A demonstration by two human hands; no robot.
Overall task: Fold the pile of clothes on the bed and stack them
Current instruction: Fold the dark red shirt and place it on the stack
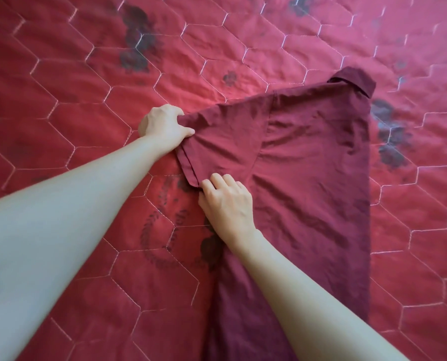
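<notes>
A dark maroon collared shirt (308, 165) lies on the bed, folded lengthwise, its collar at the upper right and its short sleeve spread out to the left. My left hand (163, 125) grips the upper corner of the sleeve's hem, fingers curled round the cloth. My right hand (227, 201) pinches the lower corner of the same hem, with the rest of the hand lying on the shirt's body. The shirt's lower end runs out of view at the bottom.
A red quilted bedspread (87, 82) with white hexagon stitching and dark flower prints covers the whole view. No other clothes are in sight.
</notes>
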